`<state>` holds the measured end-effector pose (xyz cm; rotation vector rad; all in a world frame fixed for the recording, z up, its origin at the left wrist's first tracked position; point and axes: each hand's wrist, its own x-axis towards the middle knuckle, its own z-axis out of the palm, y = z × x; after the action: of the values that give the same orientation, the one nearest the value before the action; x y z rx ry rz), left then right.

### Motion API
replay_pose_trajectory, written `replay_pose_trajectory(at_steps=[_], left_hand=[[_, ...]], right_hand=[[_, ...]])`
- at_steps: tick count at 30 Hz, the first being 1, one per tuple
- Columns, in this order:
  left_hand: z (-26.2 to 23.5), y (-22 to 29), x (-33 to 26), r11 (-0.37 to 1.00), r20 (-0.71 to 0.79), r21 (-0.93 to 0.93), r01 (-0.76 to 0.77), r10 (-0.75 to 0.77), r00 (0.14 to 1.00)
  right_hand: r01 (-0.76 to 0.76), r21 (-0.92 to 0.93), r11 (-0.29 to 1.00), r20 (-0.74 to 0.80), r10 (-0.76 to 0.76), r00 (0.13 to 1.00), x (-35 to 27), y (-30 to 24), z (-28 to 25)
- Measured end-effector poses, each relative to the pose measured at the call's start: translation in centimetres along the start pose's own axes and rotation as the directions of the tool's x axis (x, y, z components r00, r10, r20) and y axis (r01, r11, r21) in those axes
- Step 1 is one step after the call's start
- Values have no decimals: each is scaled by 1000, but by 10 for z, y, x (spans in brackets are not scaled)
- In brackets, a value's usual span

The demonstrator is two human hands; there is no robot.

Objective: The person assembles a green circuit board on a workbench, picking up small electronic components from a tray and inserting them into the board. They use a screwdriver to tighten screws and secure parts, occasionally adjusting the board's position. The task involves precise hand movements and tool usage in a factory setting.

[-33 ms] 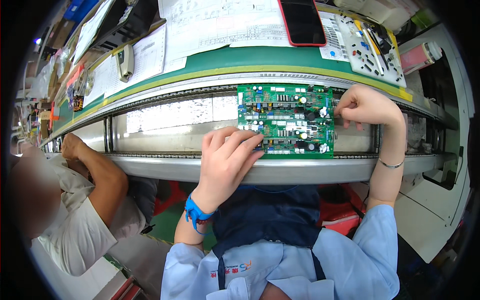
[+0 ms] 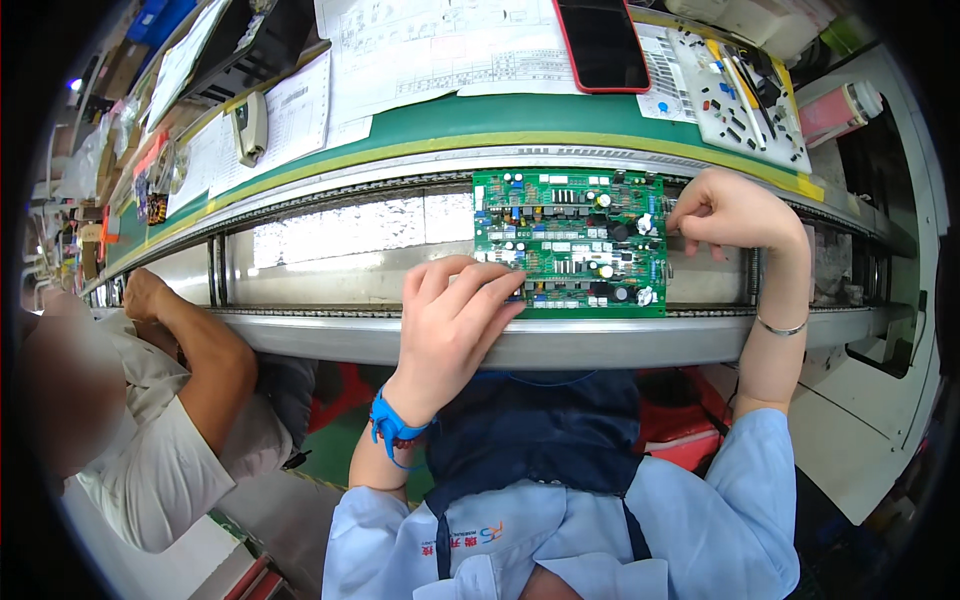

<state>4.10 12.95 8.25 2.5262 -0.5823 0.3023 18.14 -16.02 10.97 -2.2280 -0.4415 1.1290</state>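
Observation:
A green circuit board (image 2: 500, 246), crowded with small components, lies across the two rails of a conveyor in front of me. My left hand (image 2: 455, 305), with a blue wrist strap (image 2: 392, 420), reaches over its near left part. The thumb and fingertips come together on the board there; whatever they pinch is hidden. At the right edge of the board, my right hand (image 2: 722, 215) has curled fingers, with thumb and forefinger close together beside the board's edge. I cannot make out what is between them.
Beyond the far rail, a green bench carries paper drawings (image 2: 430, 50), a red-edged phone (image 2: 602, 45) and a white tray of loose parts (image 2: 735, 110). A pink-and-white bottle (image 2: 840, 112) stands at right. A co-worker's arm (image 2: 205, 340) rests near the conveyor's left end.

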Motion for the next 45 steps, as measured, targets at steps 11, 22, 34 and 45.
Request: replay_pose_trajectory(at_steps=[11, 22, 34, 45], left_hand=[[-10, 8, -4, 503, 70, -802, 323, -458, 886], [7, 33, 11, 227, 230, -907, 355, -440, 868], [13, 47, 4, 643, -93, -755, 129, -300, 949], [16, 44, 2, 686, -206, -725, 61, -300, 931]], right_hand=[[8, -46, 999, -30, -9, 1000, -4, 1, 0], [542, 126, 831, -229, -507, 831, -28, -59, 46], [564, 121, 817, -289, -514, 807, -29, -57, 49], [598, 13, 801, -233, -579, 781, -27, -60, 50]])
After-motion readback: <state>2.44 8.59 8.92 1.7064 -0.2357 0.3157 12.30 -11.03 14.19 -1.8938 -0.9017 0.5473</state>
